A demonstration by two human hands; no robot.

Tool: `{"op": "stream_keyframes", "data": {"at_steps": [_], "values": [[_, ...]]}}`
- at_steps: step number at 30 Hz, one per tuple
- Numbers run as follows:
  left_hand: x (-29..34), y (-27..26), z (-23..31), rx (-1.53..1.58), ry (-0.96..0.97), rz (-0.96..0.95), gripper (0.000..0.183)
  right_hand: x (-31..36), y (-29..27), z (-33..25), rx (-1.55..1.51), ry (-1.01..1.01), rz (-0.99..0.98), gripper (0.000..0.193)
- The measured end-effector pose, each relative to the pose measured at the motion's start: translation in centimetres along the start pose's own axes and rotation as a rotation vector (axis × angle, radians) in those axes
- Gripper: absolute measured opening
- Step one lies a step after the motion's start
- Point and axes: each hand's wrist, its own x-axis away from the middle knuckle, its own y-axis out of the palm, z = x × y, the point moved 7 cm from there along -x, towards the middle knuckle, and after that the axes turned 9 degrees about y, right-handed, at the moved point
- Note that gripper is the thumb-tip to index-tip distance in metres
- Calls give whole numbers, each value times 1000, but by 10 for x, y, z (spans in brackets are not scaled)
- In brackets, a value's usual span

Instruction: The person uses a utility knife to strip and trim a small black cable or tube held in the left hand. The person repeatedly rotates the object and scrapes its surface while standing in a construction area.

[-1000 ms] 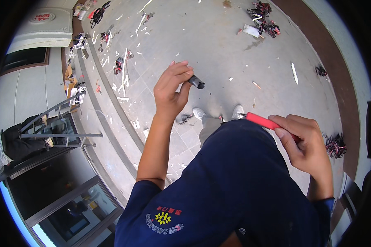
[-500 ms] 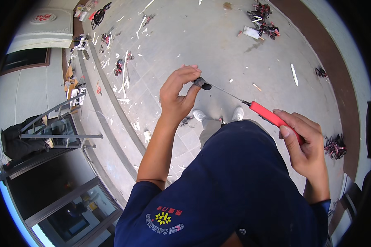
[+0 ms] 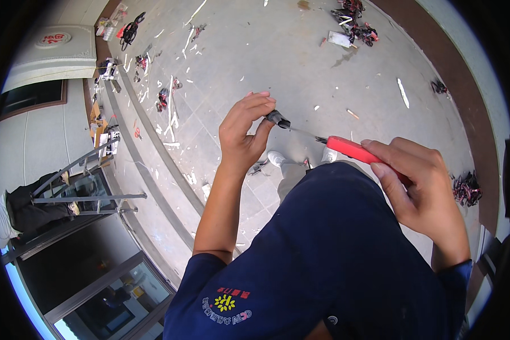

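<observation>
**Cutting a small dark piece with a red-handled knife, high above a littered floor**

Your right hand is gripping the red handle of a utility knife, fingers wrapped over the top and thumb pressing along the side. Its thin blade is pointing left, its tip reaching the small dark piece that your left hand is pinching between thumb and fingertips. The piece is sitting at chest height, just left of the knife, in the middle of the view. Your navy sleeves and shirt are filling the lower part of the view. Far below, your pale shoes are showing on a grey tiled floor strewn with white scraps and bundles of dark and red cable offcuts. At the left, a metal ladder frame is standing beside a step edge.
</observation>
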Motion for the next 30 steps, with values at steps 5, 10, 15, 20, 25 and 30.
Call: {"op": "stream_keyframes", "data": {"at_steps": [5,10,15,20,25,30], "values": [[-4,5,9,-29,72,-42,36,-8,9,-1,28,-26,-49,23],[-3,4,6,-126,130,-86,35,-22,29,11,47,-88,-41,23],[7,10,-1,-128,101,-108,36,-16,49,6,339,-102,-14,29],[19,9,-8,-156,19,-110,37,-9,49,4,436,-107,47,34],[16,-12,-17,-137,-69,-9,34,-7,25,-2,165,-117,55,32],[16,-15,-16,-84,-58,29,34,-9,17,0,-5,-55,4,27]]}}
